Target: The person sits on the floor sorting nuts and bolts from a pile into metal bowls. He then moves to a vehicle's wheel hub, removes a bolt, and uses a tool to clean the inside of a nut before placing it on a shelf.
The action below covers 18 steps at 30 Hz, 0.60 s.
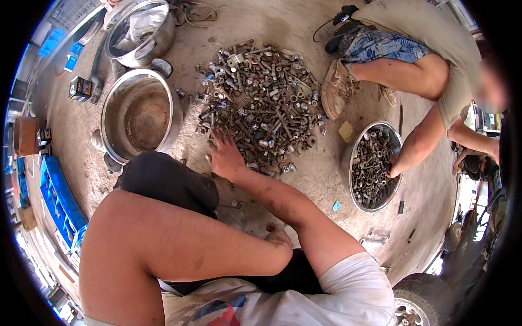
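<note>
My right arm reaches across to the near left edge of a wide pile of bolts and nuts [266, 103] on the ground. There my right hand [225, 155] lies palm down with its fingers spread; nothing shows in its grasp. Rusty and shiny bolts, nuts and washers lie against its fingertips. My left forearm is bent across my body in front of the dark-clad knee [163, 176]. Of my left hand [279, 236] only a small part shows beyond the wrist, and its fingers are hidden.
At right a person has a hand [396, 167] in a metal bowl [350, 163] of bolts. An open metal pot [172, 122] stands left of the pile, with another pot [167, 38] behind it holding clear plastic. Wrenches [375, 237] lie near a wheel [424, 299]; blue bins [57, 198] stand left.
</note>
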Motion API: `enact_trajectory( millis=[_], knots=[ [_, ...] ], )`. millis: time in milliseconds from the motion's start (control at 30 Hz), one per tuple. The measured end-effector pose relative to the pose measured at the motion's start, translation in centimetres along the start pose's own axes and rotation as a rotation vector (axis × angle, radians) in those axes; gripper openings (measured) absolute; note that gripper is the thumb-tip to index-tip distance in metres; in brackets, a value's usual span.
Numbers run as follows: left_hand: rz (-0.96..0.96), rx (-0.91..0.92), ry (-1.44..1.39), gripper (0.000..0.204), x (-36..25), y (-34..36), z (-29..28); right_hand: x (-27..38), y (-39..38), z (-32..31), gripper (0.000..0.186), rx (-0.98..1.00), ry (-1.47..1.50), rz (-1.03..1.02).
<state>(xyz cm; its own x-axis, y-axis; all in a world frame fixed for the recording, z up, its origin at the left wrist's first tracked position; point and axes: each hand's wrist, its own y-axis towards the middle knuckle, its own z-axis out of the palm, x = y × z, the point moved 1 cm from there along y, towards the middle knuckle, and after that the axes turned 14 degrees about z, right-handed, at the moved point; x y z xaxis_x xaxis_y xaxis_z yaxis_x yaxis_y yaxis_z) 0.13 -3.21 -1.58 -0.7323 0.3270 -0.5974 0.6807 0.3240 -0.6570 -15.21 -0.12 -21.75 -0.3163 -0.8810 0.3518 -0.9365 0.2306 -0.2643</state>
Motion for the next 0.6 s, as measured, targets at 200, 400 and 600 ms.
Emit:
enact_trajectory(
  millis=[200, 400, 600],
  knots=[
    [0.088, 0.036, 0.145, 0.036, -1.3, 0.8, -1.4, -2.6, -1.1, -2.1, 0.042, -0.217, 0.347, -0.007],
    [0.123, 0.102, 0.101, 0.042, -1.8, 1.1, -1.9, -12.5, 0.6, -6.7, 0.064, -0.392, -0.066, 0.382],
    [0.075, 0.095, 0.109, 0.048, -1.2, 0.7, -1.2, -14.4, 0.5, -5.8, 0.063, -0.283, -0.088, 0.446]
  ],
)
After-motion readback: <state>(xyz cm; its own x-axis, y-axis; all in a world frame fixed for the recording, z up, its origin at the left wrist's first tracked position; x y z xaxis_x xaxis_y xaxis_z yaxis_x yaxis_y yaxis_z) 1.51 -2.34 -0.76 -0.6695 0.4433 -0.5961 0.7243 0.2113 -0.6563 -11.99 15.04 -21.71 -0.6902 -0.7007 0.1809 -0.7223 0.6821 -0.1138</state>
